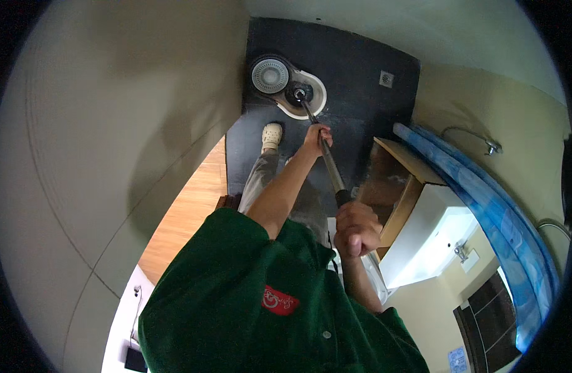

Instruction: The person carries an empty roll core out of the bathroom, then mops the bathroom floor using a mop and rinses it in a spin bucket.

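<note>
My left hand is wrapped around the lower part of a metal mop pole. Higher up, near my chest, my right hand grips the same pole just beyond its dark collar. The pole slants down to a round mop head, which sits inside the wash side of a spin-mop bucket. Beside it in the bucket is a pale slotted spin basket, with nothing in it. How much water the bucket holds cannot be told.
The bucket stands on dark floor tiles near the left wall. A floor drain lies to its right. On the right are a wooden cabinet, a white washbasin and a blue shower curtain. Wood flooring begins at left.
</note>
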Action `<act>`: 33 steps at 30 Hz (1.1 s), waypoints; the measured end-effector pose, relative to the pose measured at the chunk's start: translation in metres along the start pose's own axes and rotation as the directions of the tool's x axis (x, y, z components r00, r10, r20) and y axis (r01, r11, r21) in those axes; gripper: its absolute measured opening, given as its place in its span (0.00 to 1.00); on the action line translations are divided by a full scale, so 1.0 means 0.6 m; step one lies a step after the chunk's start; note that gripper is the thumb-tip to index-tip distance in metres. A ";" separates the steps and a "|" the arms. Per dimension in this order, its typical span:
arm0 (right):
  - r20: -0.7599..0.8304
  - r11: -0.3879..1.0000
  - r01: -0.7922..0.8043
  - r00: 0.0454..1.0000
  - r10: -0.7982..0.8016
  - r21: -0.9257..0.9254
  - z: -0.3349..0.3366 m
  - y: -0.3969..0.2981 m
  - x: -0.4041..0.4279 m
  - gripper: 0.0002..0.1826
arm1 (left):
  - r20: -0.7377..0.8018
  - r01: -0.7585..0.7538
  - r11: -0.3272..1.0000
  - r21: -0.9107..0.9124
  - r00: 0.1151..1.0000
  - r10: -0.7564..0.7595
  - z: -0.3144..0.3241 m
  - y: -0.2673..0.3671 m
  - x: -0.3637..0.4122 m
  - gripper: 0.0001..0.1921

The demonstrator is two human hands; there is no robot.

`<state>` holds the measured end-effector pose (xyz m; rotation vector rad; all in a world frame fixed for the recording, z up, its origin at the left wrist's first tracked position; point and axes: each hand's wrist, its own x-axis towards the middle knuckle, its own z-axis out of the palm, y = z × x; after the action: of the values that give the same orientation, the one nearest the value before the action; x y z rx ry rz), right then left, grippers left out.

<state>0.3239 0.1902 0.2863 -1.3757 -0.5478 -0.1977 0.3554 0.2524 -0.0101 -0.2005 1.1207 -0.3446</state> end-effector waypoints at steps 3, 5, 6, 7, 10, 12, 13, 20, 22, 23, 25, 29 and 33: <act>-0.048 0.991 -0.076 0.996 0.071 -0.112 -0.020 0.025 -0.019 0.22 | 0.015 -0.047 0.998 0.047 0.999 0.047 -0.007 0.012 0.039 0.10; -0.102 0.950 -0.228 0.972 0.210 -0.214 -0.030 0.034 -0.034 0.20 | 0.042 -0.056 0.998 0.023 0.998 0.055 -0.010 0.038 0.053 0.11; -0.089 0.918 -0.237 0.971 0.220 -0.317 -0.023 0.031 -0.043 0.18 | 0.076 -0.028 0.999 -0.036 0.997 0.031 -0.021 0.053 0.054 0.12; -0.079 0.877 -0.235 0.972 0.222 -0.419 -0.006 0.028 -0.046 0.16 | 0.087 -0.027 0.999 -0.042 0.996 0.030 -0.038 0.056 0.047 0.12; 0.152 0.854 -0.285 0.912 0.382 -0.434 0.033 -0.055 0.022 0.15 | 0.072 0.017 0.990 -0.139 0.997 -0.007 -0.031 0.033 -0.004 0.13; 0.298 0.899 -0.263 0.879 0.373 -0.352 0.026 -0.173 0.071 0.16 | 0.027 0.067 0.985 -0.161 0.998 -0.064 0.042 -0.019 -0.191 0.14; 0.332 0.960 -0.205 0.907 0.260 -0.192 0.027 -0.250 0.097 0.15 | -0.011 0.042 0.997 -0.067 0.999 -0.042 0.080 -0.060 -0.297 0.14; 0.433 0.968 0.040 0.889 -0.148 0.248 0.030 -0.242 0.126 0.16 | 0.168 0.121 0.989 -0.082 0.980 -0.106 0.052 -0.072 -0.271 0.19; 0.288 0.970 0.093 0.945 -0.157 0.226 0.039 -0.235 0.099 0.16 | 0.097 0.046 0.997 -0.061 0.994 -0.040 0.080 -0.080 -0.292 0.19; 0.308 0.980 0.063 0.944 -0.121 0.191 0.038 -0.230 0.093 0.15 | 0.044 -0.057 0.998 -0.039 0.997 0.058 0.092 -0.076 -0.298 0.19; 0.337 0.988 0.041 0.937 -0.091 0.151 0.053 -0.207 0.101 0.15 | 0.129 0.151 0.984 -0.099 0.982 -0.137 0.053 -0.041 -0.237 0.18; 0.386 0.993 0.004 0.921 -0.050 0.119 0.070 -0.164 0.074 0.11 | 0.125 0.063 0.988 -0.144 0.991 -0.045 0.023 -0.013 -0.194 0.14; 0.167 0.999 0.039 0.985 -0.042 0.020 0.083 -0.114 0.026 0.14 | 0.111 0.089 0.992 -0.092 0.991 -0.078 0.014 0.001 -0.159 0.14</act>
<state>0.2946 0.2270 0.3579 -1.3733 -0.7169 -0.1106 0.3258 0.2879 0.0739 -0.3484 1.0254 -0.3506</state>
